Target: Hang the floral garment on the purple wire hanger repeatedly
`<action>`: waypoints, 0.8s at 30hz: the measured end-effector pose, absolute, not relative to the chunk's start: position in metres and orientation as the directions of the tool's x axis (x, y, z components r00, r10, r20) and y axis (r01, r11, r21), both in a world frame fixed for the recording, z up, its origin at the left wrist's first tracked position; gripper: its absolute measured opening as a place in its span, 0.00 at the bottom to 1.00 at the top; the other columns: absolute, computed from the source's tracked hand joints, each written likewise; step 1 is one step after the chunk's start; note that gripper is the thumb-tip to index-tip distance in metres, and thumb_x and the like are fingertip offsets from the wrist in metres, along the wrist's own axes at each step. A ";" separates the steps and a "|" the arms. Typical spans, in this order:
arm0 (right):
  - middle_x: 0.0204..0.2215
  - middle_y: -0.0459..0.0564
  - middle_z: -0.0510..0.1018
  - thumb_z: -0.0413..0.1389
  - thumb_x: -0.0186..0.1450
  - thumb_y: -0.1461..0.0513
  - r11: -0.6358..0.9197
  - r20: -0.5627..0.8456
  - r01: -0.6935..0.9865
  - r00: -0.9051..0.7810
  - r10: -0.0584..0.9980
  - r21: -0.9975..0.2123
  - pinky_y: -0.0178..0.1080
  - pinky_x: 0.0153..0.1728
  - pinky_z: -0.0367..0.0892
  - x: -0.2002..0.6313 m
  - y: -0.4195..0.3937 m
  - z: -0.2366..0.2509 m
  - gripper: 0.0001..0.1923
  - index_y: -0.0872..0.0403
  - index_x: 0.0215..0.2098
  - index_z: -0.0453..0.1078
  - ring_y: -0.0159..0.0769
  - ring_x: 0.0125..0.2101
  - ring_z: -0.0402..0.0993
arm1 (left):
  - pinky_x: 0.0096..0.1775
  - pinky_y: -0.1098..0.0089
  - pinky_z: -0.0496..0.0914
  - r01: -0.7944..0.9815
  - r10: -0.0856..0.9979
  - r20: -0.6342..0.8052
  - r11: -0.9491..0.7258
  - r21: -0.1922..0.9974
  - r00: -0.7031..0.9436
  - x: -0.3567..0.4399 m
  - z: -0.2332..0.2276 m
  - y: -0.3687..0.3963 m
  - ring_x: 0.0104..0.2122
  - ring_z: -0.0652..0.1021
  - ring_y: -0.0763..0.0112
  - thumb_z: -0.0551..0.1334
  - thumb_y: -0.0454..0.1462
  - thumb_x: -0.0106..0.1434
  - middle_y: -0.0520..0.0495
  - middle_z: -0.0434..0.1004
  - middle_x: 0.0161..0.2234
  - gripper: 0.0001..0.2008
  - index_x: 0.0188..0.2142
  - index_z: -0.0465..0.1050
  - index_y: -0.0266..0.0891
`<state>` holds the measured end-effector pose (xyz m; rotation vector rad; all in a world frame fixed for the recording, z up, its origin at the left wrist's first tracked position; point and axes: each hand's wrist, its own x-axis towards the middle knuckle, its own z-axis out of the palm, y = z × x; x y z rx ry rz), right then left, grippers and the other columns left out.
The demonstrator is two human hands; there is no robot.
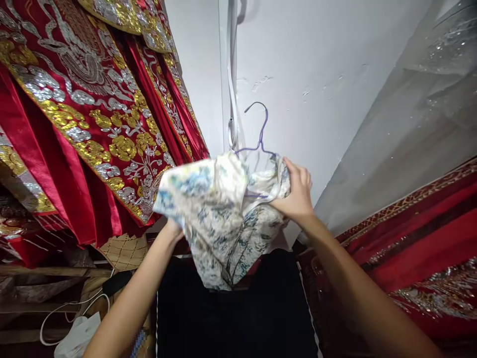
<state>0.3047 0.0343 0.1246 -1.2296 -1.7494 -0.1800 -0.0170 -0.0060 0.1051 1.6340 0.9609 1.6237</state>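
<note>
A white floral shirt [223,214] with blue and grey-green flowers hangs on a purple wire hanger [261,134] in front of me. The hanger's hook points up and catches on nothing. My right hand [296,196] is closed on the shirt's shoulder at the hanger's right end, thumb below and fingers above. On the left side, the sleeve drapes over my left hand [176,229], so only the wrist and a bit of the hand show. Its fingers are hidden behind the cloth. The left part of the shirt is slightly blurred.
Red garments [122,144] with gold and silver embroidery hang on the left. A white strap [231,94] runs down the white wall [298,64]. At right, clear plastic sheeting [395,124] hangs above red fabric [439,219]. A white cable [44,323] lies at lower left.
</note>
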 end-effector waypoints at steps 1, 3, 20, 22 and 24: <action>0.59 0.61 0.64 0.66 0.53 0.46 0.456 0.756 0.807 -0.019 0.654 -0.374 0.62 0.58 0.57 0.310 0.037 0.132 0.54 0.47 0.72 0.51 0.64 0.60 0.60 | 0.51 0.49 0.75 0.011 0.874 0.485 -0.485 0.875 -0.020 -0.022 0.087 -0.010 0.50 0.81 0.54 0.46 0.62 0.69 0.39 0.83 0.45 0.35 0.49 0.76 0.39; 0.58 0.60 0.66 0.66 0.53 0.47 0.434 0.742 0.822 -0.022 0.670 -0.368 0.61 0.57 0.57 0.313 0.040 0.144 0.49 0.47 0.69 0.56 0.63 0.58 0.62 | 0.57 0.49 0.72 -0.167 0.952 0.304 -0.306 0.937 -0.036 -0.023 0.050 -0.020 0.55 0.78 0.51 0.49 0.65 0.66 0.40 0.83 0.46 0.36 0.48 0.78 0.40; 0.49 0.55 0.76 0.59 0.67 0.51 0.491 0.479 0.241 -0.110 0.871 -0.837 0.47 0.46 0.72 0.248 -0.044 0.062 0.19 0.48 0.53 0.72 0.46 0.47 0.74 | 0.66 0.50 0.61 -0.558 0.921 -0.258 0.056 0.828 -0.291 0.061 -0.069 -0.094 0.65 0.68 0.48 0.73 0.49 0.55 0.39 0.73 0.61 0.37 0.61 0.68 0.43; 0.32 0.49 0.75 0.57 0.67 0.49 0.304 0.304 0.048 0.002 0.953 -0.952 0.40 0.35 0.70 0.219 -0.062 0.018 0.15 0.50 0.42 0.70 0.38 0.32 0.73 | 0.66 0.51 0.61 -0.530 0.950 -0.175 0.013 0.848 -0.256 0.069 -0.064 -0.101 0.63 0.71 0.48 0.74 0.48 0.54 0.38 0.73 0.61 0.40 0.63 0.67 0.41; 0.28 0.44 0.72 0.57 0.67 0.47 0.162 0.164 -0.162 -0.001 0.986 -0.974 0.36 0.24 0.64 0.193 -0.074 -0.011 0.17 0.49 0.44 0.66 0.32 0.23 0.66 | 0.66 0.51 0.61 -0.457 0.962 -0.127 0.003 0.890 -0.241 0.070 -0.055 -0.104 0.62 0.72 0.48 0.75 0.46 0.52 0.37 0.73 0.61 0.40 0.62 0.67 0.39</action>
